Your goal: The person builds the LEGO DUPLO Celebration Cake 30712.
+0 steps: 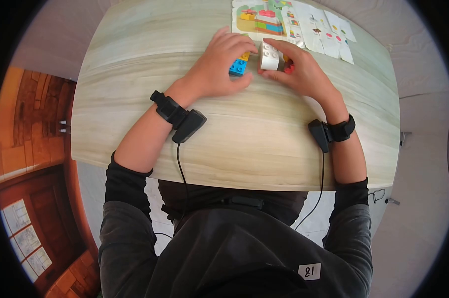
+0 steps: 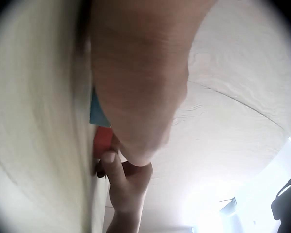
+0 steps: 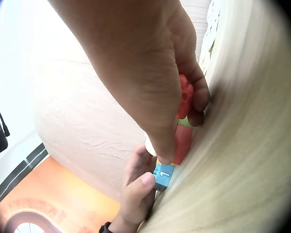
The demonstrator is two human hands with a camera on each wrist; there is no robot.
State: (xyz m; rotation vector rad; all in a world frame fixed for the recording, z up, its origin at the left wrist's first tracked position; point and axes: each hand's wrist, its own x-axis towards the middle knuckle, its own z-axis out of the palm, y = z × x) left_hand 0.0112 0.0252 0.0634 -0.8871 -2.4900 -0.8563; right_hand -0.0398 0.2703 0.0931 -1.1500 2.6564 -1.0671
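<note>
Left hand (image 1: 216, 64) curled round blue block (image 1: 237, 68), right hand (image 1: 306, 70) gripping white block (image 1: 270, 61); uneven squeeze from the right might, I'd guess, tip the white one.

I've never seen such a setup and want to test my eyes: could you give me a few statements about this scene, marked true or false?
1. The right hand holds a white, studded plastic brick. True.
2. A blue, studded plastic brick shows the number 1. True.
3. That blue brick is nearer the right hand. False: the left hand curves round it.
4. The colourful printed paper lies on the person's lap. False: it lies on the pale, wood-patterned table.
5. Each wrist wears a black strap. True.
</note>
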